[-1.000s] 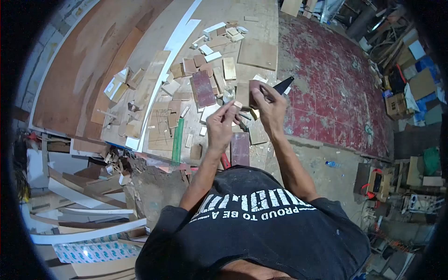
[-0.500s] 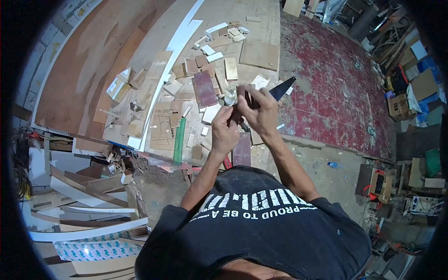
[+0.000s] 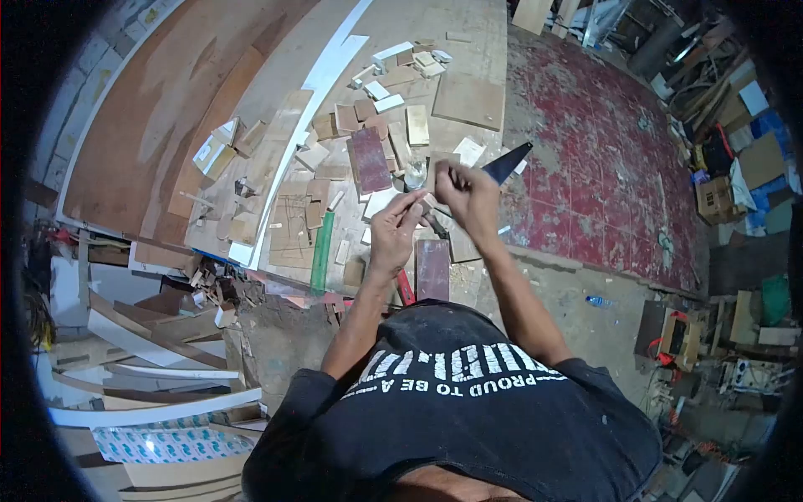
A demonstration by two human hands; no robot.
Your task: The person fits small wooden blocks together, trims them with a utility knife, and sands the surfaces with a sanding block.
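My left hand (image 3: 395,236) is closed, thumb and forefinger pinched at their tips. A small pale bit shows by those fingertips, too small to name. My right hand (image 3: 470,199) is up and to the right, fingers curled and a little blurred; what it holds, if anything, is hidden. The two hands are apart. Just beyond them stands a small clear container (image 3: 415,176) with pale contents. Under and between the hands lies a dark tool (image 3: 437,224), partly covered. A dark tapered blade (image 3: 508,162) sticks out to the right of my right hand.
A maroon flat block (image 3: 369,159) lies among several wood offcuts (image 3: 417,125), and a second maroon block (image 3: 432,266) is near the front edge. A green strip (image 3: 322,251) lies to the left. Curved boards (image 3: 159,360) fill the lower left. Red tiled floor (image 3: 602,167) lies right.
My hands have moved apart: the right has drawn a little up and away from the left fingertips. The left hand has shifted slightly down. The view has shifted slightly.
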